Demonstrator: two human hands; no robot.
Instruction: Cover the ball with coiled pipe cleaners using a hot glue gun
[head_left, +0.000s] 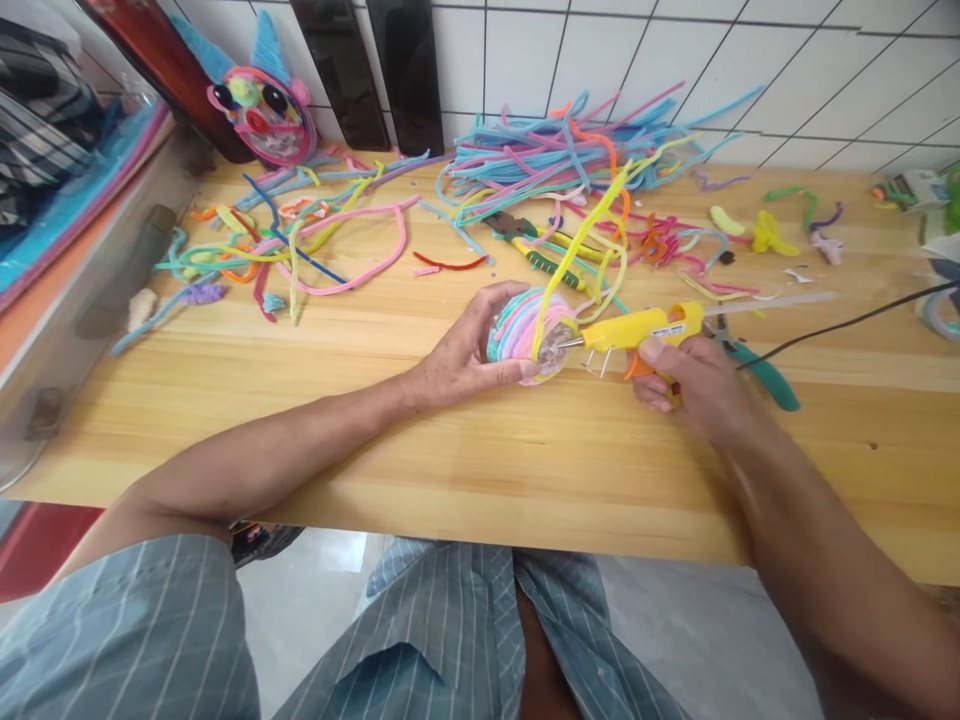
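In the head view my left hand (480,345) is closed round a clear rounded piece wrapped in pink, purple and teal pipe cleaners (517,328). A long yellow pipe cleaner (581,235) rises from its uncovered end. My right hand (686,375) grips a yellow hot glue gun (637,328) with an orange trigger. The metal nozzle points left and reaches the clear end of the wrapped piece; whether it touches, I cannot tell. A translucent glue stick (780,302) sticks out of the gun's back.
Pliers with yellow-green handles (551,262) and teal-handled pliers (765,375) lie on the wooden table (450,470). Behind are a pipe cleaner bundle (547,155) and a decorated figure with blue ears (270,115). A black cord (840,320) runs right. A plastic bin (97,300) stands left.
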